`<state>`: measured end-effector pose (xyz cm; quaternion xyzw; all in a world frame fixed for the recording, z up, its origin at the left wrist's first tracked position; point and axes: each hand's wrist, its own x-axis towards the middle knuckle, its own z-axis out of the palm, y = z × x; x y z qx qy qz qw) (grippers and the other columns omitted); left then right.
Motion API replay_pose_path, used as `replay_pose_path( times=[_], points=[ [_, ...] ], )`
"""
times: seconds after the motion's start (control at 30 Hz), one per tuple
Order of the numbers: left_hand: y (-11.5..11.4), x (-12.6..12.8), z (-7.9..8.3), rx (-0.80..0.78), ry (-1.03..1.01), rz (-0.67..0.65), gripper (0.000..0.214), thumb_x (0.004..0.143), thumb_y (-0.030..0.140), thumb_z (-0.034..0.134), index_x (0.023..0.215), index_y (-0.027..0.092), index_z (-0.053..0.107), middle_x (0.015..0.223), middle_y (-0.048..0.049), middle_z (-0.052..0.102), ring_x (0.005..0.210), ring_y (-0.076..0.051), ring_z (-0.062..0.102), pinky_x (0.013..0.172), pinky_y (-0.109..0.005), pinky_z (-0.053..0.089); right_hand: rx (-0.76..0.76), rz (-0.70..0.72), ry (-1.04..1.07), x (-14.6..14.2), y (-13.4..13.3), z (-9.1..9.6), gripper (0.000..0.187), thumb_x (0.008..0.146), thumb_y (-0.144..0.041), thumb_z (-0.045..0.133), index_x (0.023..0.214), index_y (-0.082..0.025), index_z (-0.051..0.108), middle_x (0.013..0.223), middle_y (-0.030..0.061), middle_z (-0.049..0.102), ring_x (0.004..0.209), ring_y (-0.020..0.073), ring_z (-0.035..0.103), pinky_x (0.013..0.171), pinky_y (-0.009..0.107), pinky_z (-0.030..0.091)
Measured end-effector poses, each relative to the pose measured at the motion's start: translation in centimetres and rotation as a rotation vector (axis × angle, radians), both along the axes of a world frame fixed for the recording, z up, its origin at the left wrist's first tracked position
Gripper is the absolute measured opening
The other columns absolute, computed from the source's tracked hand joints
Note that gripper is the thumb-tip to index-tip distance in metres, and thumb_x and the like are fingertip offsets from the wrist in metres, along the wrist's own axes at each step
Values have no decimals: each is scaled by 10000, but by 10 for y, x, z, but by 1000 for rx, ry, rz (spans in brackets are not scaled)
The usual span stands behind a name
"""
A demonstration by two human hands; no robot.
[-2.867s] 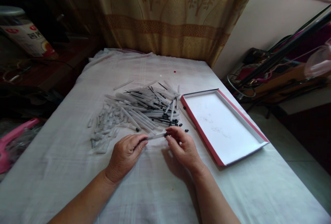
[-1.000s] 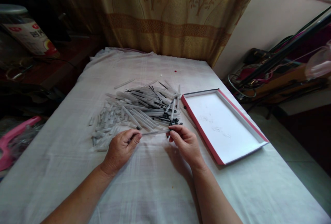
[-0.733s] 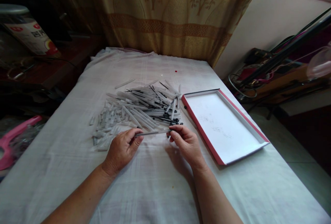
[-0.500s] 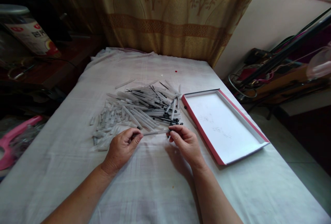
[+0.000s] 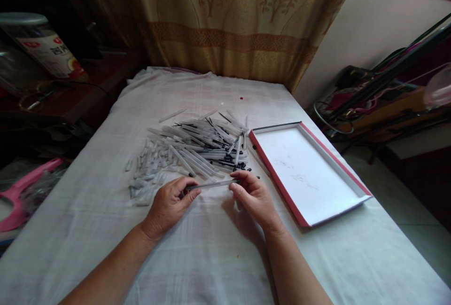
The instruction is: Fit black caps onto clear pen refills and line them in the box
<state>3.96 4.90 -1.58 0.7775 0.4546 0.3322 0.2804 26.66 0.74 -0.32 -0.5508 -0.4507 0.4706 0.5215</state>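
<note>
Between my two hands lies a thin translucent pen barrel [image 5: 215, 184], held almost level just above the cloth. My left hand [image 5: 171, 205] pinches its left end, where a dark part shows at the fingertips. The thumb and fingers of my right hand [image 5: 256, 201] are closed on the other end. A small dark tip [image 5: 258, 177] shows past the right fingers, roughly in line with the barrel. Right behind the hands is a heap of loose pen parts: clear barrels [image 5: 193, 160], black slender pieces [image 5: 230, 163] and short translucent caps [image 5: 150, 160].
A shallow red-edged box lid [image 5: 299, 173] with a white inside lies right of the heap. White cloth [image 5: 197, 258] covers the table. Small red [image 5: 241, 98] and white bits lie toward the back. A curtain [image 5: 225, 37] hangs behind; a labelled jar [image 5: 49, 51] stands at left.
The barrel and my left hand have shifted slightly right. More of the dark left end now shows, and a dark tip now appears beyond my right fingers. The view has moved a little.
</note>
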Motion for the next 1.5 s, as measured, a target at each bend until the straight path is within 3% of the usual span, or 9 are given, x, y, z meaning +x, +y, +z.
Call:
replay_pose_path(
  times=[0.17,0.33,0.43,0.7,0.87,0.93,1.03,1.27,1.5],
  points=[
    [11,-9,1,189,123,42,259,903,418,573,991,194,671,839,-36,686,724,-178,641,691,-282,510,-26,-68,-42,4,2,3,198,753,-353,690,836,-176,660,616,-14,613,514,108,516,481,228,396],
    [22,-18,-2,421,431,151,292,941,275,471,1120,182,682,975,-107,664,899,-277,618,806,-409,493,-22,-198,-4,8,5,5,190,747,-353,676,824,-182,642,685,17,687,543,116,568,524,236,444],
    [23,-17,-3,438,547,160,271,927,266,494,1081,180,700,993,-119,650,903,-295,599,790,-428,481,-31,-201,6,6,6,6,199,728,-353,682,815,-176,655,666,19,686,532,118,567,508,235,444],
    [20,-14,1,451,604,159,232,946,305,489,955,175,681,955,-120,683,936,-306,589,811,-436,449,-66,-197,16,2,4,8,272,717,-384,672,865,-159,706,661,26,683,529,127,564,474,241,420],
    [16,-16,4,489,571,147,290,957,298,468,1132,181,666,908,-101,689,875,-292,603,784,-427,459,-50,-216,29,3,5,7,237,718,-359,679,856,-168,707,643,26,686,573,146,600,537,261,448],
    [16,-16,4,441,486,157,328,962,303,444,1182,185,657,928,-102,678,863,-276,611,776,-410,477,-44,-219,48,3,5,6,211,721,-344,677,840,-171,699,632,23,682,579,149,603,541,261,445],
    [15,-15,4,247,217,177,313,949,341,454,1111,203,685,985,-89,669,902,-239,632,816,-371,497,-30,-215,85,3,4,7,183,715,-325,679,819,-175,684,644,21,687,555,136,583,530,255,437],
    [8,-3,17,-481,-639,279,417,782,545,674,1013,208,589,933,-50,730,804,-182,687,688,-285,532,-36,-110,45,1,1,11,206,717,-332,669,822,-173,747,629,34,694,544,141,584,507,255,437],
    [0,3,27,-620,-819,263,473,713,563,753,935,210,530,1029,-69,742,809,-184,711,699,-302,549,-41,-99,44,-3,1,8,203,703,-327,681,817,-182,767,629,36,707,527,138,593,487,244,449]
  ],
)
